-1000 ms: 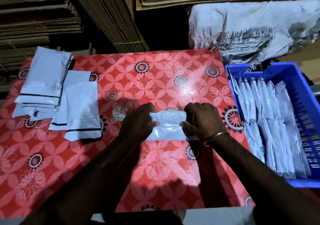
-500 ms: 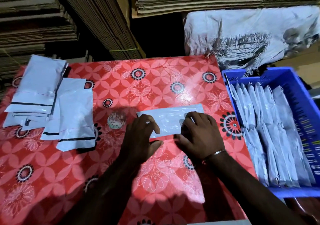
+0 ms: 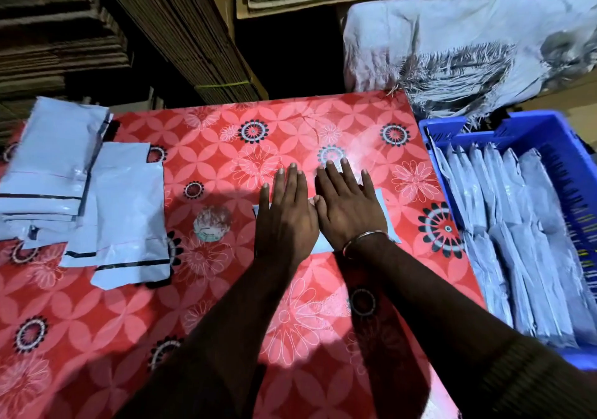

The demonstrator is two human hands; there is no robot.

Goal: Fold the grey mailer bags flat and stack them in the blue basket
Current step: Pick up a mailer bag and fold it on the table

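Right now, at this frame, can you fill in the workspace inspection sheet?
Surface: red floral tablecloth.
Job's things: folded mailer bag under both palms; unfolded mailer bags piled at left; blue basket at right, holding folded bags in rows.
Clutter: nothing seen.
Hands: left hand and right hand flat, fingers straight, pressing the bag.
Cables: nothing seen.
Surroundings: cardboard stacks behind; white woven sack behind the basket.

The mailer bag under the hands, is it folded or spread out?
Folded: the mailer bag shows as a narrow strip beneath both flat hands, left and right, far smaller than the unfolded bags.
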